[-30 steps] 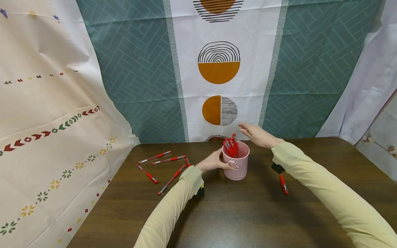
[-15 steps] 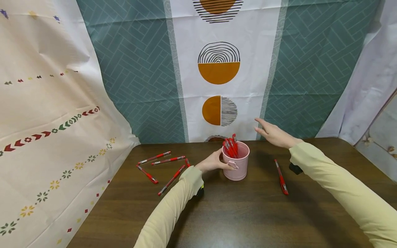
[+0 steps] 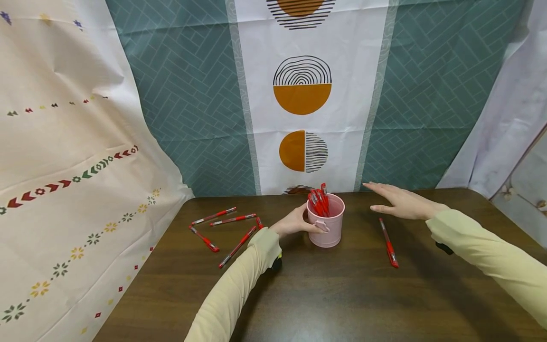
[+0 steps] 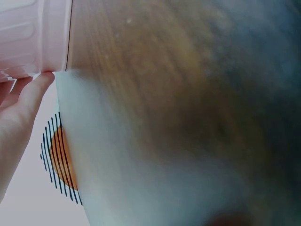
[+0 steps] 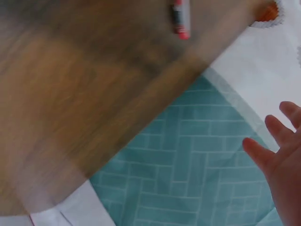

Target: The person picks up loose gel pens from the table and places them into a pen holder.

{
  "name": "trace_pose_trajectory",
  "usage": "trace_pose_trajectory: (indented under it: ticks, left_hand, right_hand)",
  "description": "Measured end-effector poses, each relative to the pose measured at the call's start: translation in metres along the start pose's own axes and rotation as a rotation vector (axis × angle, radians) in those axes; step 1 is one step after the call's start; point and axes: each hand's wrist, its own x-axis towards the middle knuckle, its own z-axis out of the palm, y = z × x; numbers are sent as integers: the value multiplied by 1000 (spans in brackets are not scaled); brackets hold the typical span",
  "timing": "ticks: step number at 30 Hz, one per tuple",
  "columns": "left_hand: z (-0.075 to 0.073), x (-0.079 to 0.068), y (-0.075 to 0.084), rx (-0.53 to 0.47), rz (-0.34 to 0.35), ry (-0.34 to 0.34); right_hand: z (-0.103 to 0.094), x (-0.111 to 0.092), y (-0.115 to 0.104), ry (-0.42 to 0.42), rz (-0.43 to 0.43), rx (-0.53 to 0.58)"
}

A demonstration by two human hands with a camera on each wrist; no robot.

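A small pink bucket (image 3: 325, 236) stands upright on the table, with several red pens (image 3: 318, 202) leaning inside it. My left hand (image 3: 294, 223) grips its left side, thumb across the front near the little handle lug. In the left wrist view, fingers (image 4: 35, 92) press against the bucket wall (image 4: 23, 37). Over the table's right part, my right hand (image 3: 403, 202) hovers with straight fingers and holds nothing. Just below it lies a single red pen (image 3: 388, 243). The right wrist view catches one end of that pen (image 5: 180, 21) and my spread fingers (image 5: 258, 153).
Several red pens lie loose at the left, among them one pen (image 3: 232, 220) near the back and another pen (image 3: 237, 247) beside my left sleeve. Patterned cloth (image 3: 192, 118) hangs behind the dark wooden table (image 3: 316, 294). Pale cloth (image 3: 85, 190) drapes along the left side.
My right hand has moved away from the bucket to the right, then lowered, with its fingers straight. This uncovers the whole pen on the right. My left hand and the bucket stay put.
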Motion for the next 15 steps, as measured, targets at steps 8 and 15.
trace_pose_trajectory:
  ticks: [8, 15]
  left_hand:
    - [0, -1, -1, 30, -11, 16]
    - [0, -2, 1, 26, 1, 12]
  right_hand:
    - [17, -23, 7, 23, -153, -145]
    - [29, -38, 10, 38, -314, -238]
